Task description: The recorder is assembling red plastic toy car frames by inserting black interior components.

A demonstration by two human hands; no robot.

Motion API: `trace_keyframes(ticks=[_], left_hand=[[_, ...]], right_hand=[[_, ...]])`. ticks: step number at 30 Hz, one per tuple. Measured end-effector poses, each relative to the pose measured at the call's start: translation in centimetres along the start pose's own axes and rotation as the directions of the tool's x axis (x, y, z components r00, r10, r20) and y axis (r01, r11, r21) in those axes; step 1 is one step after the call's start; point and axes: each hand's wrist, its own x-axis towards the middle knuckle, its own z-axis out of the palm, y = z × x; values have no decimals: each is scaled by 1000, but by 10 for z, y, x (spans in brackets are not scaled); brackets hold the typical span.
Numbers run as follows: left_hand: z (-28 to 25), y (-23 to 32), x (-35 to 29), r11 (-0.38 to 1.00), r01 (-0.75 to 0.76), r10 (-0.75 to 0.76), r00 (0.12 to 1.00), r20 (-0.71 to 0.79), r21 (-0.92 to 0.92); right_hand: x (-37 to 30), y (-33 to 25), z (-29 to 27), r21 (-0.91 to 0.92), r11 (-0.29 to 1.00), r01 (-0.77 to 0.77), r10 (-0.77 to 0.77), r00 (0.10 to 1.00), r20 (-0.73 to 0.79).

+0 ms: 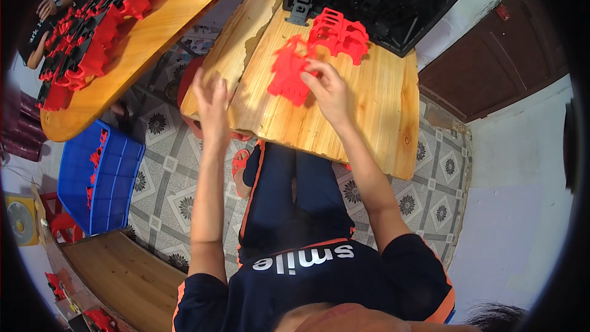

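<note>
In my right hand (329, 89) is a red plastic part (289, 74), pinched at its right edge over the wooden table (369, 117). The part is flat, cut with openings, and a little blurred along its far edge. My left hand (212, 101) is off to the left, above the table's left edge, with its fingers apart and nothing in them. Just beyond the held part, other red plastic frames (338, 34) with rounded openings lie together on the table.
A black open box (381, 0) with dark parts stands at the table's far side, a grey-black bracket (302, 5) beside it. On the left, a curved wooden table (153, 24) bears rows of red and black parts. A blue crate (101, 178) stands below; another person's hand (46, 7) shows far left.
</note>
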Motion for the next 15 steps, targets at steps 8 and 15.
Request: trace_keyframes(ticks=[8,15], left_hand=[[53,-62,-42,413,411,-319,901,294,-812],[24,-32,-23,531,363,-430,894,125,-766]], right_hand=[[-28,-53,17,864,163,-476,634,722,278],[165,21,-13,-706,696,132,-70,991,117]])
